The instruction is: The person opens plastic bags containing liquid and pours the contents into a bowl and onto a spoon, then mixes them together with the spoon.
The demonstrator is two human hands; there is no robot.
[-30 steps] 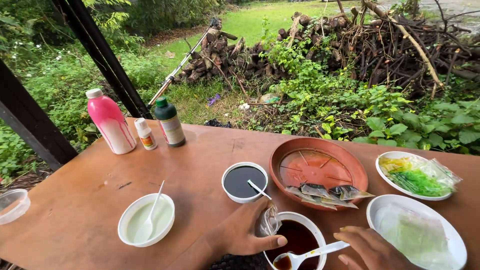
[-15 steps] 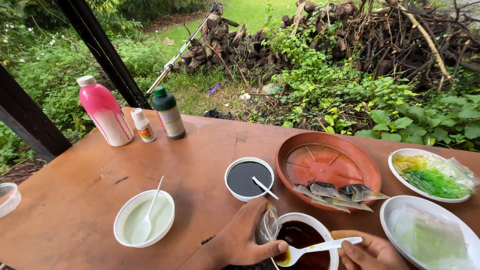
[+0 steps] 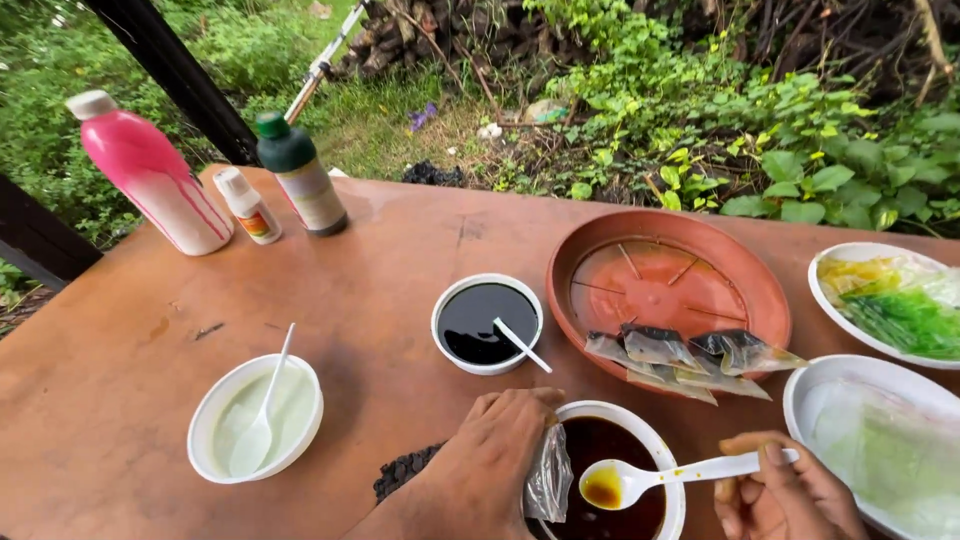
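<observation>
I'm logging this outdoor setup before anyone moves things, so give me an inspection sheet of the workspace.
Surface: brown table, stained in places, small dark heap near the front edge.
Job's things: bowl of brown liquid; white spoon holding amber liquid over it; small clear bag at its rim.
Clutter: bowl of black liquid, bowl of pale green liquid, terracotta dish with filled packets, two white plates of green material, pink bottle, green-capped bottle, small white bottle.
Grippers: left hand pinches the bag; right hand holds the spoon.
Cables: nothing seen.
Surroundings: grass, leafy plants, stacked branches, dark posts.
</observation>
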